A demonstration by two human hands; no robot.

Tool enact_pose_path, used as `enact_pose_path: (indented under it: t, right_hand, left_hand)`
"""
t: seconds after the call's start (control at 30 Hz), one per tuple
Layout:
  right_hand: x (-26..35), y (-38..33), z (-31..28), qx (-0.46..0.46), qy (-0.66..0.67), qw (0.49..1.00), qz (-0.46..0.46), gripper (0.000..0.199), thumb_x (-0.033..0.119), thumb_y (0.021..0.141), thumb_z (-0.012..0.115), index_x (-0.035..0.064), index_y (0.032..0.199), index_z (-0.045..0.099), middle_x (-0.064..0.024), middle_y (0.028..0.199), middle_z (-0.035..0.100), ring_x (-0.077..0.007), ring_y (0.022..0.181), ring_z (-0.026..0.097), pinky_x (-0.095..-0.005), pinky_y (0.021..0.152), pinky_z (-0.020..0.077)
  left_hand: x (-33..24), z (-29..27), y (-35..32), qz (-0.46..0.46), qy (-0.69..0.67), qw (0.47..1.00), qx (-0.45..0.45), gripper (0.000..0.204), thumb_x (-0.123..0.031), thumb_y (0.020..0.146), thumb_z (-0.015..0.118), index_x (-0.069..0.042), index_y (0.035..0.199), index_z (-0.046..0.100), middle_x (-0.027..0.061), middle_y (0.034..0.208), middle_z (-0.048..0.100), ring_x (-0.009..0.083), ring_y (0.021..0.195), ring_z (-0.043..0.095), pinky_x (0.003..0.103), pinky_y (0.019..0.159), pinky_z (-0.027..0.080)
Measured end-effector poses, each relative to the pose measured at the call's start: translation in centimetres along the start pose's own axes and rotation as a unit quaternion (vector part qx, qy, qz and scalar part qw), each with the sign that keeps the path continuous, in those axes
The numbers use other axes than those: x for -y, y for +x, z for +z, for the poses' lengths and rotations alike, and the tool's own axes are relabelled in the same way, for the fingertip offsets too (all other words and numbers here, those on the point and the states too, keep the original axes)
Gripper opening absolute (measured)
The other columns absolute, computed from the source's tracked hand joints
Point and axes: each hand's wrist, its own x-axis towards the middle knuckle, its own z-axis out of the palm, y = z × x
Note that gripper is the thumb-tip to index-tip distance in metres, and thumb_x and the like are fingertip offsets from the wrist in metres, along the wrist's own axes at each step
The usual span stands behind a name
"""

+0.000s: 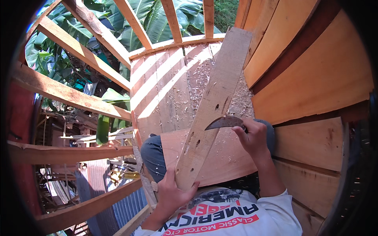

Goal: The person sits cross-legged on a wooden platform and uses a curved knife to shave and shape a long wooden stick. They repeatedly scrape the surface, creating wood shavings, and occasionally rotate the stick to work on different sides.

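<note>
From the head view, my left hand [172, 193] is closed around the near end of a long, pale, weathered wooden board with dark nail holes [214, 104], which runs from my lap up and away over the shaving-strewn plank floor [169, 92]. My right hand [254, 137] is clenched on the handle of a dark, curved-bladed knife [223, 122], its edge laid across the board's right side, about midway along. A wider reddish plank [226, 159] lies across my knees under the board.

The risks, as I judge them: the blade points toward my left side, so a slip off the grain could carry it down the board toward my holding hand or my thighs. The far end seems merely to rest on the floor, so a hard stroke could twist it loose. The open timber frame [78, 53] on my left shows a drop to corrugated metal roofing [122, 204] below; anything let go there is gone.
</note>
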Motion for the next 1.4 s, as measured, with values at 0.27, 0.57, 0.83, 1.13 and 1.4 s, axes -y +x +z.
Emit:
enact_pose_path:
  t: [0.27, 0.57, 0.83, 1.13, 1.4]
  right_hand:
    - [1.0, 1.0, -0.7, 0.027, 0.138, 0.975, 0.172, 0.045, 0.044, 0.087, 0.065, 0.0045, 0.066, 0.057, -0.0126, 0.055, 0.052, -0.0306, 0.051, 0.057, -0.0373, 0.048, 0.0432]
    - [1.3, -1.0, -0.3, 0.050, 0.150, 0.985, 0.069, 0.044, 0.039, 0.090, 0.063, 0.0012, 0.068, 0.057, -0.0175, 0.056, 0.051, -0.0352, 0.053, 0.058, -0.0406, 0.048, 0.0426]
    - [1.2, -2.1, 0.2, 0.075, 0.084, 0.993, 0.023, 0.043, 0.041, 0.087, 0.065, 0.0028, 0.068, 0.060, -0.0172, 0.058, 0.054, -0.0370, 0.055, 0.059, -0.0402, 0.049, 0.0441]
    - [2.4, -3.1, 0.6, 0.094, 0.085, 0.990, -0.063, 0.046, 0.044, 0.084, 0.067, 0.0045, 0.065, 0.057, -0.0145, 0.056, 0.053, -0.0345, 0.054, 0.058, -0.0388, 0.047, 0.0430]
    - [1.5, -2.6, 0.0, 0.081, 0.097, 0.983, -0.136, 0.047, 0.043, 0.085, 0.066, 0.0036, 0.063, 0.054, -0.0147, 0.056, 0.051, -0.0330, 0.054, 0.056, -0.0378, 0.048, 0.0408]
  left_hand:
    - [0.6, 0.5, -0.6, 0.020, 0.046, 0.999, 0.009, 0.065, -0.034, 0.068, 0.082, 0.004, 0.108, 0.048, 0.0202, 0.078, 0.064, 0.0361, 0.065, 0.068, 0.040, 0.056, 0.054]
    - [0.8, 0.6, -0.4, 0.018, 0.018, 1.000, 0.001, 0.064, -0.035, 0.067, 0.083, 0.002, 0.108, 0.049, 0.0208, 0.078, 0.063, 0.0372, 0.066, 0.067, 0.041, 0.056, 0.053]
    - [0.9, 0.4, -0.4, 0.012, 0.047, 0.999, -0.006, 0.065, -0.034, 0.066, 0.083, 0.001, 0.110, 0.049, 0.0201, 0.079, 0.063, 0.0369, 0.068, 0.067, 0.041, 0.058, 0.053]
    - [0.3, 0.5, -0.2, -0.009, 0.030, 1.000, 0.001, 0.061, -0.021, 0.064, 0.084, 0.000, 0.110, 0.049, 0.0188, 0.086, 0.064, 0.0318, 0.077, 0.068, 0.037, 0.066, 0.053]
    - [0.5, 1.0, 0.2, 0.043, 0.031, 0.999, 0.000, 0.066, -0.032, 0.067, 0.083, 0.003, 0.110, 0.048, 0.0205, 0.081, 0.063, 0.0369, 0.068, 0.067, 0.041, 0.058, 0.053]
